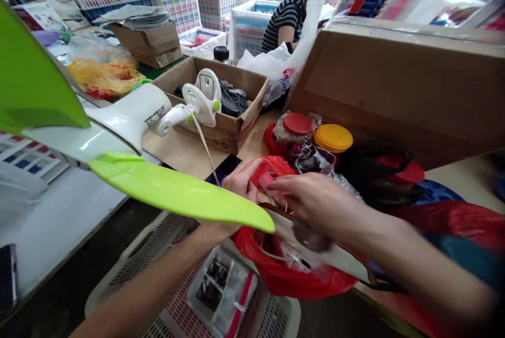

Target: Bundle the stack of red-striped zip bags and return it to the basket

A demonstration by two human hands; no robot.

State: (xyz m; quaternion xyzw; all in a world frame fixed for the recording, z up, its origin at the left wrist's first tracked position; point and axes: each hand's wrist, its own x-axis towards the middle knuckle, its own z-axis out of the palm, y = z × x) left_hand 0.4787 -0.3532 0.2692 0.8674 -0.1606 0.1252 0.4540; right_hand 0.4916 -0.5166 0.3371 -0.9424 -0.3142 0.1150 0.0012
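Observation:
A red plastic bag (272, 269) sits at the table's near edge. Inside its mouth is a cream-coloured bag with brown trim (339, 260). My left hand (238, 179) is curled at the far left of the opening, its fingers closed on the red plastic. Over the opening my right hand (305, 196) reaches in from the right, thumb and fingers closed together at a small pink item (268, 179) whose kind I cannot make out. A lime-green fan blade (185, 191) crosses in front and hides part of my left wrist.
The white fan (130, 109) stands close at left. Behind are an open cardboard box (213, 133), jars with a red lid (298, 123) and a yellow lid (333, 137), and a large carton (394, 85). Below is a white basket (134, 264). A person (286, 17) sits beyond.

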